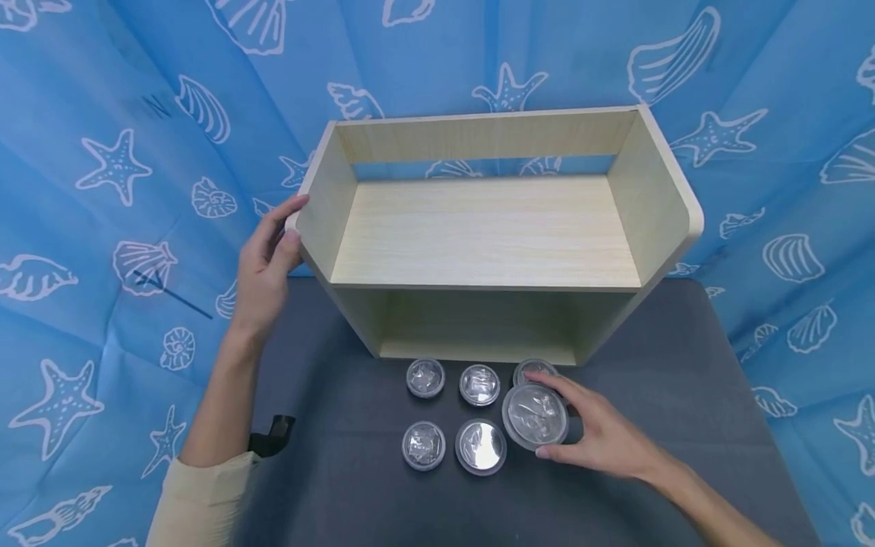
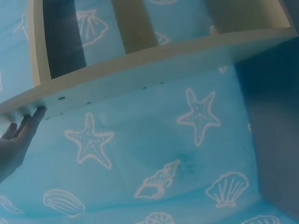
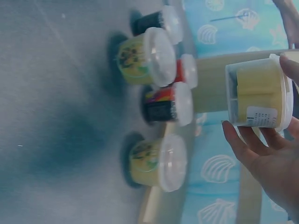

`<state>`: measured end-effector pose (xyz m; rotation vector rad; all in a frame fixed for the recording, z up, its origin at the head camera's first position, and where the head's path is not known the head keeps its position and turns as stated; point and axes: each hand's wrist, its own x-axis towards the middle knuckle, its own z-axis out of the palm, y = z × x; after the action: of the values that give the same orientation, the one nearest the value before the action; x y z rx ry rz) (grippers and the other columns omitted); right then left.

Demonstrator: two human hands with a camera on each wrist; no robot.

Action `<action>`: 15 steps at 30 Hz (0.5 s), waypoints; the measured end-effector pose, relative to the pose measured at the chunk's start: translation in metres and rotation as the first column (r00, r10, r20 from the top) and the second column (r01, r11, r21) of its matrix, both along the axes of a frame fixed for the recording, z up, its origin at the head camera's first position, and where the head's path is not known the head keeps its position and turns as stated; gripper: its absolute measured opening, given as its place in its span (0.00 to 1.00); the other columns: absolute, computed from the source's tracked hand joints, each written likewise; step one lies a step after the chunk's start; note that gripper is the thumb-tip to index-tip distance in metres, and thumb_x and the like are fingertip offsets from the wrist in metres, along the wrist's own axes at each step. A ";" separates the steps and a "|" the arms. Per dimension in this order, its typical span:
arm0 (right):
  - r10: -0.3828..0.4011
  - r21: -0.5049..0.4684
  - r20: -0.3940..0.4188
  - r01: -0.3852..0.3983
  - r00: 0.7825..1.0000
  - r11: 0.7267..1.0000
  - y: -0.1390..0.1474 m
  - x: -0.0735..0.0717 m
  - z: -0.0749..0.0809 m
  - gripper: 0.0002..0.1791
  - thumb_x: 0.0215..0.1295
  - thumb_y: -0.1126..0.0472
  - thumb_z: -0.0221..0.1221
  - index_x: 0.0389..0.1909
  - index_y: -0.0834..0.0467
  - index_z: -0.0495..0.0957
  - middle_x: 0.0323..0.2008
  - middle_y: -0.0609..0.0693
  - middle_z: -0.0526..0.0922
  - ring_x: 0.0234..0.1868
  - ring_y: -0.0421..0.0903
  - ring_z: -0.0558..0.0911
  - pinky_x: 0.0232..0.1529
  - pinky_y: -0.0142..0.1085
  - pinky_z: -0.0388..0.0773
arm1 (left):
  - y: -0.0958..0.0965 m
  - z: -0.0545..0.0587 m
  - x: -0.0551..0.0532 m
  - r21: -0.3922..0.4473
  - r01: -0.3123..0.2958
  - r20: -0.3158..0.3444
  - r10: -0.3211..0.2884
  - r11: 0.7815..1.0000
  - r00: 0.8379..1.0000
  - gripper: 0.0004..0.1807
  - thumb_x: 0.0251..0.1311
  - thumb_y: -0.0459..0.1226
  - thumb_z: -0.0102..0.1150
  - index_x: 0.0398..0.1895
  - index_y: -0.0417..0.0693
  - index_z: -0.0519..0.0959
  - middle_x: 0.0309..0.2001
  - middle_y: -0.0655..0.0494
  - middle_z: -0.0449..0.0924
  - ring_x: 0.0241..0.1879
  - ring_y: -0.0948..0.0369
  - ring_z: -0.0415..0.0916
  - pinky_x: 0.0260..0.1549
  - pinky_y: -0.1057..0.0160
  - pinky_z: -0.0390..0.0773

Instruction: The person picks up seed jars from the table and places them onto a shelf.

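Observation:
My left hand point(image 1: 263, 266) grips the front corner of the left side panel of a pale wooden two-tier shelf point(image 1: 485, 228). In the left wrist view its fingers point(image 2: 29, 125) lie against the panel's outer face. My right hand point(image 1: 608, 433) holds a round clear plastic tub point(image 3: 259, 93), lid up in the head view, with thumb and fingers spread around it. Yellow contents and a white label show through its side. Below the shelf's front, several smaller lidded tubs stand on the table, among them a yellow patterned tub point(image 3: 133, 58) and a dark one point(image 3: 161, 105).
The dark grey table point(image 1: 355, 501) carries the shelf and the tubs. Behind hangs a blue curtain point(image 1: 239, 167) with white shells and starfish. One tub point(image 1: 536, 368) is partly covered by the held one in the head view. A black strap point(image 1: 273, 435) is at my left sleeve.

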<state>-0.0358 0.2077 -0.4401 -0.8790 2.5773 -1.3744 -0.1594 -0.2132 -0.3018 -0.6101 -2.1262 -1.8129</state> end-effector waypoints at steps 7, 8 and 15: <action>0.059 -0.069 0.018 -0.057 0.998 0.996 -0.006 -0.011 0.022 0.47 0.51 0.55 0.76 0.71 0.55 0.65 0.62 0.48 0.75 0.56 0.41 0.78 0.53 0.30 0.75 | 0.001 0.004 -0.004 0.004 -0.022 0.082 0.022 1.000 0.996 0.23 0.77 0.40 0.44 0.72 0.49 0.67 0.70 0.46 0.64 0.63 0.49 0.69 0.50 0.67 0.78; 0.062 -0.065 0.008 -0.061 0.998 0.996 -0.007 -0.012 0.025 0.47 0.51 0.55 0.76 0.71 0.55 0.65 0.61 0.47 0.76 0.56 0.41 0.78 0.54 0.29 0.74 | 0.001 0.004 -0.005 0.000 -0.032 0.092 0.032 0.999 0.995 0.23 0.77 0.41 0.44 0.72 0.49 0.68 0.70 0.47 0.64 0.63 0.49 0.69 0.50 0.67 0.78; 0.109 -0.075 0.019 -0.107 0.994 0.991 -0.013 -0.024 0.049 0.46 0.52 0.57 0.75 0.72 0.53 0.63 0.60 0.44 0.76 0.56 0.41 0.78 0.53 0.31 0.75 | 0.005 0.009 -0.009 -0.014 -0.078 0.149 0.080 0.997 0.986 0.24 0.77 0.46 0.43 0.71 0.54 0.68 0.69 0.51 0.64 0.60 0.50 0.68 0.49 0.60 0.78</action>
<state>-0.0598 0.1945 -0.3908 -0.9917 2.4374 -1.4480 -0.1679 -0.2083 -0.2932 -0.3962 -2.2197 -1.8612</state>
